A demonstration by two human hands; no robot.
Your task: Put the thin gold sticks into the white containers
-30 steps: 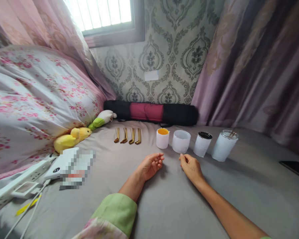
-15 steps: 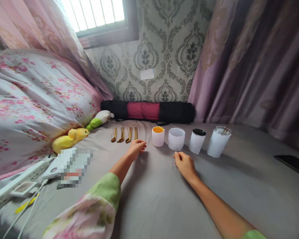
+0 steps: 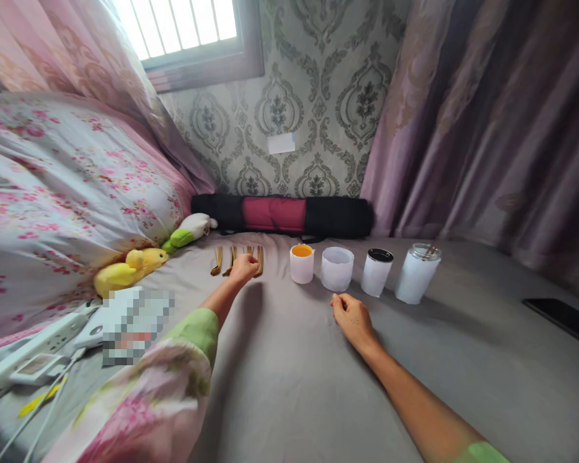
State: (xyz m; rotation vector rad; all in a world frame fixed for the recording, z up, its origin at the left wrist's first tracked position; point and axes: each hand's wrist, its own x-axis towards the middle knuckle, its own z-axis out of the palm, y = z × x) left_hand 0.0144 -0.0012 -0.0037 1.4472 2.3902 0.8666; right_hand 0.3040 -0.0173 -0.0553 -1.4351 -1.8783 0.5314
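Observation:
Several gold utensils [image 3: 217, 260] lie in a row on the grey sheet [image 3: 294, 386]. My left hand [image 3: 244, 267] reaches over them, fingers curled down and pinched on one gold utensil, hiding its lower end. To their right stand a white cup with an orange inside [image 3: 302, 263], a translucent white cup [image 3: 337, 269], a white cup with a black inside [image 3: 377, 272] and a frosted glass jar [image 3: 417, 273]. My right hand [image 3: 350, 316] rests on the sheet just in front of the translucent cup, fingers loosely curled, holding nothing.
A black and red rolled bag [image 3: 282, 215] lies along the wall behind the cups. A yellow plush duck [image 3: 125, 271], a green and white plush [image 3: 188, 229] and a floral duvet [image 3: 53, 193] fill the left. A power strip [image 3: 33, 341] lies near left, a black phone [image 3: 562, 313] far right.
My left hand has moved from in front of the orange cup leftward and away, onto the gold utensils. My right hand has stayed on the sheet.

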